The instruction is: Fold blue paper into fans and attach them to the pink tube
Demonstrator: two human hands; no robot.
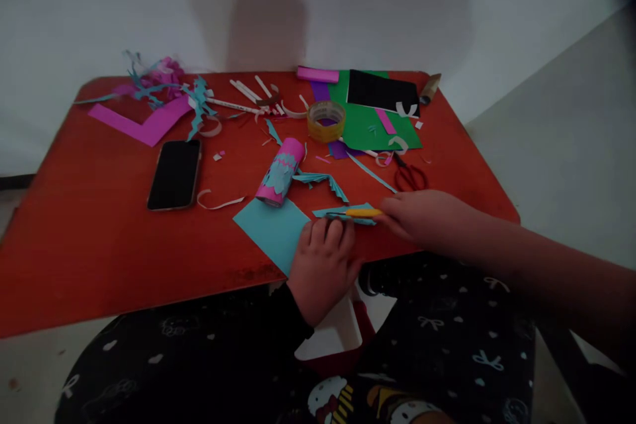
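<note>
My left hand is at the table's near edge, its fingers curled close together and pressing down at the lower side of a folded light-blue paper strip. Beside it lies a square sheet of light-blue paper. My right hand is closed around a yellow-handled tool with a thin dark tip, which lies along the strip and points left. Just beyond are a pleated blue paper strip and a pink tube wrapped in fringed blue paper.
A phone lies at the left on the red table. Red-handled scissors, a tape roll, green paper and a black sheet are at the right. Pink paper and paper scraps lie at the back.
</note>
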